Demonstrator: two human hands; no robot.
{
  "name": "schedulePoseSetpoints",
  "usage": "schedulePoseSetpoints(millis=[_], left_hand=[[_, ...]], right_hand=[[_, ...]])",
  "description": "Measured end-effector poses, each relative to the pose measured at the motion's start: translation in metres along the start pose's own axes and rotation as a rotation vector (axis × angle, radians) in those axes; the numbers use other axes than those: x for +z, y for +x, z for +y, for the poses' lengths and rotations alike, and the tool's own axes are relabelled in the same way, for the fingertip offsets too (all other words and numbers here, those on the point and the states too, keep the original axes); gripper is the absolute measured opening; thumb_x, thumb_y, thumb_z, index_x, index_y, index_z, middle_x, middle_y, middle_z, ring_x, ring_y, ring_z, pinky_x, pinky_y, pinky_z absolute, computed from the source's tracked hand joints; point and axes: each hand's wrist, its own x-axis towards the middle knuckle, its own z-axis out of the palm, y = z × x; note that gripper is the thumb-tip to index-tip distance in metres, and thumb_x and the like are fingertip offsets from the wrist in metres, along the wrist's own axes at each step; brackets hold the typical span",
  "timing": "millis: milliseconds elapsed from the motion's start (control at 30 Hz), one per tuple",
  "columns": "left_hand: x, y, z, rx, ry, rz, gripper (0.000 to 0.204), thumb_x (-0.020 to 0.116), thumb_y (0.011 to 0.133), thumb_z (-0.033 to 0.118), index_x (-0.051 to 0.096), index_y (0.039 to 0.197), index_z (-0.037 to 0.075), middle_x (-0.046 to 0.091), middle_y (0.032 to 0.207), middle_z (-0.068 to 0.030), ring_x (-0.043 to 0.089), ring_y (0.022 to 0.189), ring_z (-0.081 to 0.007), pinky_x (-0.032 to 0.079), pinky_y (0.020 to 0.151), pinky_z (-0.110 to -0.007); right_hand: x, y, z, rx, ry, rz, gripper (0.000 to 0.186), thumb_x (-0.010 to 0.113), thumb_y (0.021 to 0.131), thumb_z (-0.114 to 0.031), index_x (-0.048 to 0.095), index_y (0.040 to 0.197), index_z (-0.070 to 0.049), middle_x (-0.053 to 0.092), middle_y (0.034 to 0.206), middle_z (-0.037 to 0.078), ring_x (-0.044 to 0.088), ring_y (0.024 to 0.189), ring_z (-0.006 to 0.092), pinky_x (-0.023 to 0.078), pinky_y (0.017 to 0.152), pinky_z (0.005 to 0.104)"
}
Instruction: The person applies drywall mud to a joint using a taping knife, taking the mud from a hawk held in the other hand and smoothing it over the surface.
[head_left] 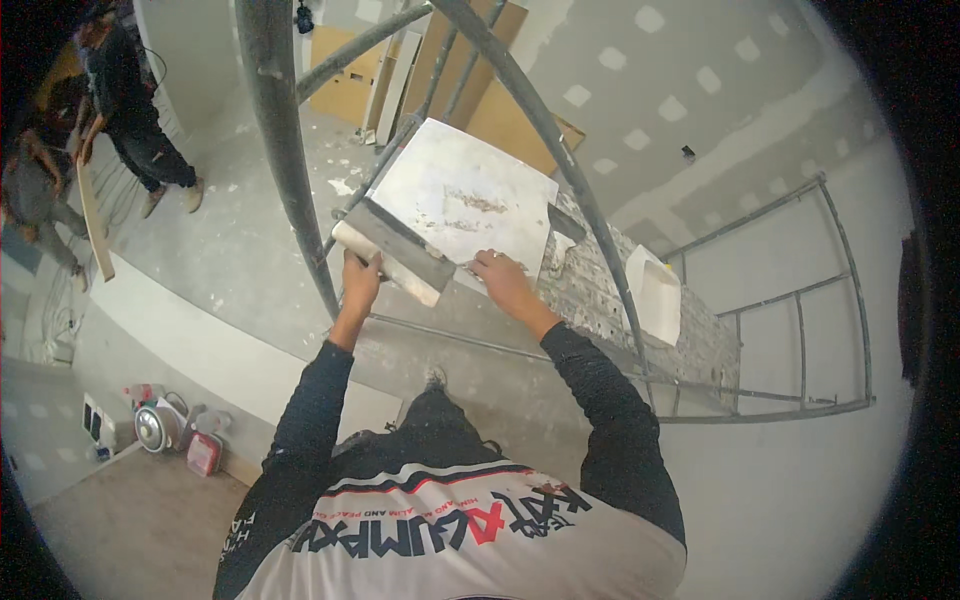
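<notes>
Trowel [412, 238] at ten o'clock is held in the left hand [362, 283] by its pale handle [388, 266] (judged light and stiff, best gripped there), while whether anything is pinched by the right hand [507, 282], near the tool's four-o'clock end, cannot be told.

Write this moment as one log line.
left hand: holding wide-bladed tool | right hand: near tool's right end, grip unclear | white board: smeared, beyond tool
</notes>
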Motion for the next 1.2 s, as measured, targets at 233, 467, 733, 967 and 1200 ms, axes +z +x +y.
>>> schedulePoseSetpoints(millis=[233, 467, 733, 967, 1200], left_hand=[[-0.011, -0.078, 0.075, -0.172, -0.155, -0.056, 0.042, 0.063, 0.099, 0.007, 0.044, 0.133, -0.008, 0.061, 0.128, -0.0221, 0.065, 0.113, -0.0290, 0.053, 0.096, -0.039], [-0.064, -0.140, 0.060, -0.196, -0.243, -0.046, 0.050, 0.061, 0.101, 0.008, 0.038, 0.143, -0.006, 0.058, 0.134, -0.0178, 0.057, 0.124, -0.0248, 0.046, 0.106, -0.038], [-0.090, -0.187, 0.064, -0.277, -0.367, -0.046, 0.045, 0.056, 0.103, 0.006, 0.039, 0.144, -0.002, 0.061, 0.128, -0.0154, 0.065, 0.112, -0.0231, 0.058, 0.091, -0.038], [-0.109, -0.218, 0.057, -0.279, -0.384, 0.050, 0.038, 0.060, 0.103, 0.011, 0.047, 0.136, -0.002, 0.066, 0.118, -0.0127, 0.068, 0.099, -0.0207, 0.058, 0.085, -0.036], [-0.116, -0.229, 0.057, -0.292, -0.384, -0.003, 0.042, 0.059, 0.102, 0.007, 0.045, 0.140, -0.002, 0.064, 0.119, -0.0138, 0.066, 0.103, -0.0214, 0.056, 0.087, -0.036]], right_hand=[[0.018, 0.037, 0.013, 0.068, -0.044, 0.126, 0.017, 0.061, 0.083, -0.004, 0.064, 0.099, -0.003, 0.061, 0.099, 0.014, 0.063, 0.100, 0.0333, 0.053, 0.085, 0.0430], [0.039, 0.012, -0.058, 0.119, -0.215, 0.058, 0.019, 0.058, 0.087, -0.005, 0.061, 0.105, -0.001, 0.060, 0.110, 0.017, 0.063, 0.101, 0.0343, 0.053, 0.084, 0.0457], [0.045, 0.112, 0.006, 0.174, -0.296, 0.129, 0.016, 0.057, 0.092, -0.011, 0.061, 0.106, -0.003, 0.060, 0.107, 0.016, 0.065, 0.096, 0.0312, 0.055, 0.082, 0.0422], [0.063, 0.086, -0.078, 0.048, -0.236, 0.099, 0.027, 0.053, 0.094, -0.007, 0.059, 0.118, 0.004, 0.061, 0.113, 0.022, 0.065, 0.103, 0.0358, 0.055, 0.087, 0.0457], [0.071, 0.161, 0.040, 0.177, -0.319, 0.246, 0.023, 0.055, 0.090, -0.005, 0.060, 0.111, 0.003, 0.062, 0.106, 0.021, 0.066, 0.096, 0.0332, 0.056, 0.087, 0.0430]])
